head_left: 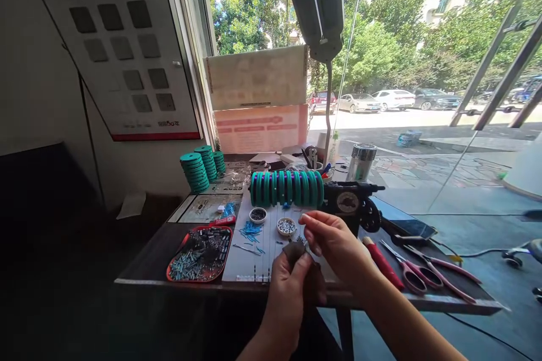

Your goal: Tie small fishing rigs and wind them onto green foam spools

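Note:
My left hand (288, 282), near the table's front edge, has its thumb and fingers closed on a dark brown piece that looks like cloth (295, 250). Just above and to the right is my right hand (334, 237), thumb and fingertips brought together; whatever is between them is too small to make out. Beyond my hands stand a white cup of small pale beads (287, 227) and a white cup of dark beads (258, 215). Loose thin blue pieces (250, 231) lie on the white board (241, 262). A row of teal ring-shaped spools (287, 189) sits on a black winding device (349, 199).
At left, a red-rimmed tray (170, 272) holds many small metal parts. Teal spool stacks (195, 172) stand behind it. Rightward lie a red roll-shaped object (383, 262), scissors (412, 273), pliers (444, 276) and a phone (409, 223). A lamp (315, 5) hangs overhead.

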